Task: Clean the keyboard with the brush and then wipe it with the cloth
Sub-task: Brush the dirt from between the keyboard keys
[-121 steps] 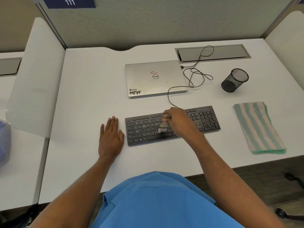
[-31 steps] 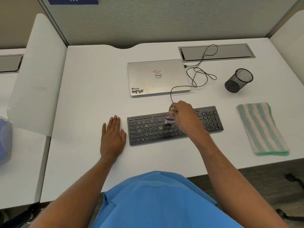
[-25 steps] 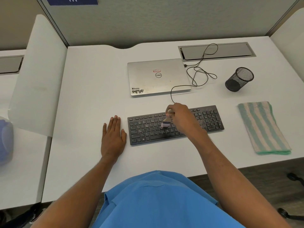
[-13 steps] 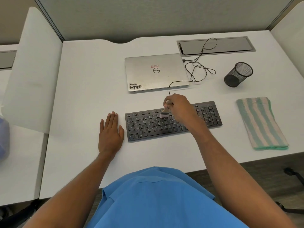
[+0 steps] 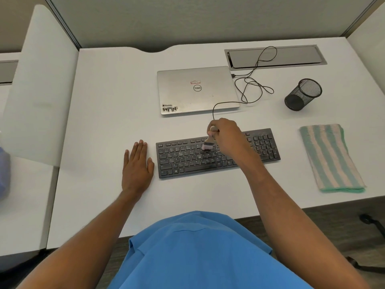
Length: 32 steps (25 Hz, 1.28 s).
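A black keyboard point(image 5: 187, 159) lies on the white desk point(image 5: 108, 97), with pale dust on its right keys. My right hand point(image 5: 228, 136) grips a small brush point(image 5: 208, 143) by its light handle; the pinkish bristles touch the upper middle rows of keys. My right forearm hides part of the keyboard's right half. My left hand point(image 5: 136, 165) lies flat on the desk, fingers straight, just left of the keyboard's left edge. A folded cloth point(image 5: 329, 157) with green and white stripes sits on the desk to the right of the keyboard.
A closed silver laptop point(image 5: 198, 90) lies behind the keyboard, with a black cable point(image 5: 252, 86) looping to its right. A black mesh cup point(image 5: 303, 94) lies tipped at the back right. A grey cable tray point(image 5: 275, 57) is set in the desk. White dividers stand on both sides.
My right hand has been stroking the brush back and forth over the middle keys, now at the upper rows. My left hand stayed flat. The camera view shifted slightly.
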Available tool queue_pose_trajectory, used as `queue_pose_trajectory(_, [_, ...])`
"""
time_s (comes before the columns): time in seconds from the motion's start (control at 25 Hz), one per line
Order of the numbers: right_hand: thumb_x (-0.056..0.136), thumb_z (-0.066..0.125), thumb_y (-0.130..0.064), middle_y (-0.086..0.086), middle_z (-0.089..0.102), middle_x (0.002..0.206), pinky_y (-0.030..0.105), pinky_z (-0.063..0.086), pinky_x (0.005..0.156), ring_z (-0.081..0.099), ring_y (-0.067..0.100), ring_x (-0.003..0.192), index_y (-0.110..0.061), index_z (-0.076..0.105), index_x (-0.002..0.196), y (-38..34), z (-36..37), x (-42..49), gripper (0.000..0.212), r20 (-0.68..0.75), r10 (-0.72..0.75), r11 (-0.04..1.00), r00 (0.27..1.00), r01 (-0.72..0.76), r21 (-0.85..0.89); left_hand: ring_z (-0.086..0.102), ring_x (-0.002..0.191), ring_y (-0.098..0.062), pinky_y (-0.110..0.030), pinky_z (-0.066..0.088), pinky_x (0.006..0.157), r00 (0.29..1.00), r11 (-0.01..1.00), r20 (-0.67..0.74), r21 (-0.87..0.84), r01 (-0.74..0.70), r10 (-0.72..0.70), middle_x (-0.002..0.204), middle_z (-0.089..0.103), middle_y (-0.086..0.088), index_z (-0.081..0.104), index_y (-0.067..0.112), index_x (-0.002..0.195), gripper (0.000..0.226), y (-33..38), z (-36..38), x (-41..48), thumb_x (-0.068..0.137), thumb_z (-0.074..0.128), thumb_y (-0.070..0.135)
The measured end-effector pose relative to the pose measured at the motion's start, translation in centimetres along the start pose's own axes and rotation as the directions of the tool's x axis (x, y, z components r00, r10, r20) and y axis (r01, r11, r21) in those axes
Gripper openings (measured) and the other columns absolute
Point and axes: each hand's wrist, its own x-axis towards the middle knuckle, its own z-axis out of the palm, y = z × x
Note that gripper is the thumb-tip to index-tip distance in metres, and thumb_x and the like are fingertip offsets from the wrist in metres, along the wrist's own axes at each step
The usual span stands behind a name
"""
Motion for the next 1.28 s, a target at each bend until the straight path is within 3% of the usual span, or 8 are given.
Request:
queue_pose_trajectory(0.2, [0.094,0.051,0.010,0.003,0.054,0.083,0.002,0.035,0.039,0.054,0.003,0.064,-0.003,0.063,0.091,1.9,-1.0,-0.9,0.018,-0.071,0.153,0.978,0.986,-0.141,0.153,0.015,0.163,-0.020,-0.046,0.002,0.133,0.998,0.997,0.012,-0.039,0.067,-0.066,0.174,0.024,-0.009,0.031,0.006,0.165,0.066,0.9,0.4,0.1,0.103,0.026,0.029])
queue_pose_trajectory(0.32, [0.096,0.053,0.004,-0.004,0.053,0.079,0.005,0.040,0.044,0.062,0.005,0.069,-0.008,0.060,0.088,1.4,-1.4,-1.1,0.016,-0.086,0.105,0.979,0.991,-0.087,0.185,0.013,0.163,-0.020,-0.046,0.001,0.133,0.993,0.990,0.012,-0.067,0.121,-0.120,0.175,0.022,-0.008,0.030,0.006,0.165,0.060,1.8,0.4,0.0,0.106,0.031,0.021])
queue_pose_trajectory(0.48, [0.099,0.054,-0.015,0.006,0.064,0.080,0.031,0.048,0.059,0.062,0.020,0.070,-0.011,0.058,0.079,0.0,0.5,0.0,0.021,-0.123,-0.037,0.998,0.992,0.044,0.048,0.011,0.163,-0.017,-0.046,-0.001,0.133,0.979,0.970,0.029,-0.132,0.203,-0.201,0.175,0.021,-0.005,0.030,0.008,0.165,0.056,3.2,0.0,-0.1,0.111,0.037,0.016])
queue_pose_trajectory(0.64, [0.099,0.053,-0.017,0.009,0.060,0.072,0.044,0.056,0.062,0.065,0.028,0.069,-0.014,0.049,0.069,-0.5,1.6,1.2,0.030,-0.107,-0.022,0.993,0.994,0.034,0.113,0.011,0.163,-0.013,-0.043,-0.005,0.133,0.978,0.959,0.018,-0.192,0.206,-0.207,0.175,0.023,-0.003,0.029,0.011,0.166,0.058,4.8,-0.2,-0.9,0.111,0.027,0.029])
queue_pose_trajectory(0.76, [0.100,0.052,-0.016,0.004,0.055,0.062,0.037,0.054,0.051,0.067,0.013,0.059,-0.016,0.043,0.062,0.2,0.8,1.5,0.039,-0.142,0.026,0.973,0.990,0.008,0.229,0.008,0.163,-0.011,-0.046,-0.002,0.133,0.998,0.986,-0.010,-0.154,0.060,-0.062,0.175,0.022,-0.001,0.029,0.014,0.166,0.060,6.0,-0.1,-1.5,0.109,0.027,0.033])
queue_pose_trajectory(0.88, [0.099,0.051,-0.010,-0.006,0.048,0.054,0.011,0.034,0.048,0.053,-0.003,0.049,-0.016,0.042,0.059,1.5,-1.0,0.8,0.042,-0.224,0.077,0.967,0.972,-0.018,0.255,0.006,0.164,-0.012,-0.049,0.003,0.133,0.999,0.991,-0.006,-0.123,-0.045,0.044,0.176,0.017,0.001,0.026,0.015,0.167,0.060,7.2,0.4,-2.3,0.110,0.031,0.031])
queue_pose_trajectory(1.04, [0.098,0.052,-0.006,-0.001,0.053,0.055,0.010,0.032,0.046,0.053,-0.016,0.055,-0.008,0.045,0.061,3.0,-1.7,0.0,0.037,-0.203,0.069,0.966,0.977,-0.015,0.257,0.005,0.164,-0.018,-0.050,0.008,0.133,0.992,0.991,-0.003,-0.047,-0.123,0.123,0.178,0.011,-0.002,0.021,0.014,0.169,0.061,7.4,1.1,-2.9,0.110,0.032,0.027])
queue_pose_trajectory(1.28, [0.101,0.052,-0.013,0.011,0.060,0.087,0.003,0.036,0.048,0.051,-0.003,0.056,-0.003,0.062,0.083,5.0,-2.0,1.1,0.023,-0.196,0.077,0.989,0.978,-0.049,0.142,0.002,0.165,-0.018,-0.050,0.008,0.133,0.990,0.991,0.046,-0.006,-0.135,0.135,0.178,0.006,-0.001,0.016,0.015,0.170,0.063,7.5,1.4,-2.5,0.110,0.029,0.030])
